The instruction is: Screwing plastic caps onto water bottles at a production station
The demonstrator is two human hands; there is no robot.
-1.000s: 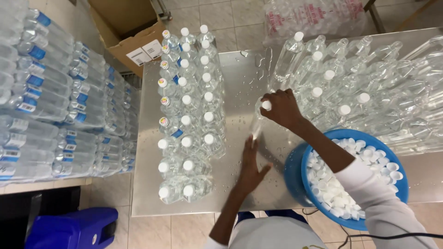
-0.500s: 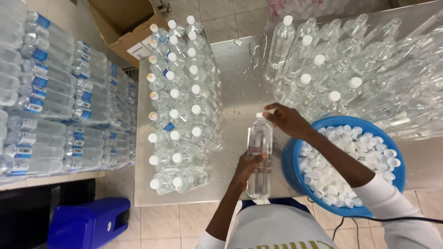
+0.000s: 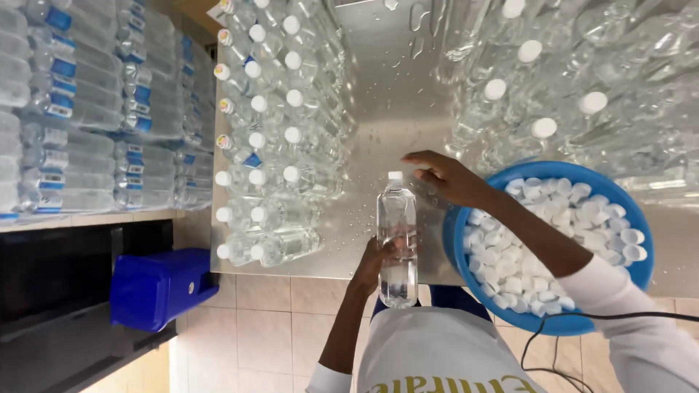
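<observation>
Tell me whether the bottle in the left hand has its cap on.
Capped. The clear bottle held by the left hand shows a white cap on its neck; the right hand hovers just beside it, not touching. How tightly it is screwed cannot be told.

A wet steel table (image 3: 397, 109) stands on a floor of pale tiles (image 3: 262, 327). To its left, shrink-wrapped bottle packs (image 3: 80, 109) lie stacked on a shelf, above a dark lower ledge (image 3: 58, 320) carrying a blue box (image 3: 156, 287). Bright light glares off the tabletop.

left hand (image 3: 378, 262): closed, gripping | right hand (image 3: 448, 178): open, fingers spread
</observation>
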